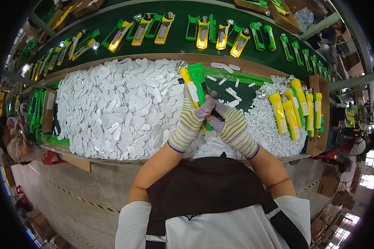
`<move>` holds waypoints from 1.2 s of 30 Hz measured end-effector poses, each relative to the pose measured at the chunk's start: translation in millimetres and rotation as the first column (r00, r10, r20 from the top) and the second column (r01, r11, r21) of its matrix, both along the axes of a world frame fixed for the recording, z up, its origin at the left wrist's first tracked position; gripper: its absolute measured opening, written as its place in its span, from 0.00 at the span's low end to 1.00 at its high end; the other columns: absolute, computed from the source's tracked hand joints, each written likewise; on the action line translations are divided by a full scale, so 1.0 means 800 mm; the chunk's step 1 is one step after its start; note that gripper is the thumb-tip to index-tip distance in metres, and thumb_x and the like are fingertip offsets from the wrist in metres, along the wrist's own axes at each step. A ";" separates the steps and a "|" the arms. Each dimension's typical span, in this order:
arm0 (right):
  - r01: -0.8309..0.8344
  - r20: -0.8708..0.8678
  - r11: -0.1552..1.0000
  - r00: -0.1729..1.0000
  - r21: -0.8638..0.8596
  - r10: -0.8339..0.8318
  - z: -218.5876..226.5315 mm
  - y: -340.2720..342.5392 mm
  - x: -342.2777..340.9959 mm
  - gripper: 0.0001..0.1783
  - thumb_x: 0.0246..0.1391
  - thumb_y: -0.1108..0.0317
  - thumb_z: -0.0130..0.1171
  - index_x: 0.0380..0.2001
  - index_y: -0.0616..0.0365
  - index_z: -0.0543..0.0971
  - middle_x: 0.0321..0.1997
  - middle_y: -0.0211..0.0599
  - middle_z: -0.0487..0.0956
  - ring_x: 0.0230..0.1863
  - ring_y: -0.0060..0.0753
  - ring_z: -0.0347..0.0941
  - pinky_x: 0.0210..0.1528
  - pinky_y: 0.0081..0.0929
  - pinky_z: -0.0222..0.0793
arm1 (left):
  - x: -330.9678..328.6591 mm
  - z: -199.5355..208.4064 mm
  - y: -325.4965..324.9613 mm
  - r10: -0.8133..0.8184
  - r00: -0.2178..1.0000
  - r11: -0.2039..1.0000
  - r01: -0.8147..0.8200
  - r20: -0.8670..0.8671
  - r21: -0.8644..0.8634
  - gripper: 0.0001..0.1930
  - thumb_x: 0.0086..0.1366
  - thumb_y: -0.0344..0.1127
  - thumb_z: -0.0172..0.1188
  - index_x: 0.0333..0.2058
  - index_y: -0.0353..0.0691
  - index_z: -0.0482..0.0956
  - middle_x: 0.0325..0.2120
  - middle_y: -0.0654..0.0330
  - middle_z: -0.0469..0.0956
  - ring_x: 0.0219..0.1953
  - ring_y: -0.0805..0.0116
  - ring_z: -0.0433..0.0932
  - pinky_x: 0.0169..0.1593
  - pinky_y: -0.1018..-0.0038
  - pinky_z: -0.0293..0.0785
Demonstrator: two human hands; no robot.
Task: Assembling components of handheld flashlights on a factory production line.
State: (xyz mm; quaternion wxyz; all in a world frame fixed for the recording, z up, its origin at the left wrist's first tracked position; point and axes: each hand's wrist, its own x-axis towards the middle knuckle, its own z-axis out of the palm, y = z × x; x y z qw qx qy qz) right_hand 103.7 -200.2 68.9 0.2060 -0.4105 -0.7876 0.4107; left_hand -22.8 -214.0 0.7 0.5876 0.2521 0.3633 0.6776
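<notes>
A flashlight point(197, 79) with a yellow half, a green half and a white side panel tilts up and left over the middle of the bench. Its clear round reflector point(181, 65) shows at the upper end. My left hand point(192, 118) and my right hand point(226, 116), both in striped fingerless gloves, meet around its lower part. Both are closed on it, though the overlapping fingers hide much of the grip. Loose white oval plates point(116, 108) lie heaped beside my left hand. To the right of my right hand spreads a pile of small white parts point(262, 137).
Several yellow flashlights point(291, 112) lie on the small parts, by a cardboard edge point(318, 141). Beyond the bench, a dark green conveyor point(170, 50) carries opened flashlights, some lit. Green casings point(37, 108) fill a box at left, near another person point(18, 143).
</notes>
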 end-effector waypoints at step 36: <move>-0.121 0.707 0.992 0.704 0.025 0.068 -0.098 0.127 0.122 0.13 0.43 0.59 0.64 0.32 0.52 0.80 0.29 0.41 0.80 0.34 0.44 0.76 0.39 0.35 0.71 | 0.010 0.004 -0.004 -0.483 0.805 0.866 0.497 0.345 0.053 0.27 0.50 0.47 0.68 0.45 0.42 0.69 0.37 0.58 0.74 0.39 0.62 0.76 0.44 0.63 0.76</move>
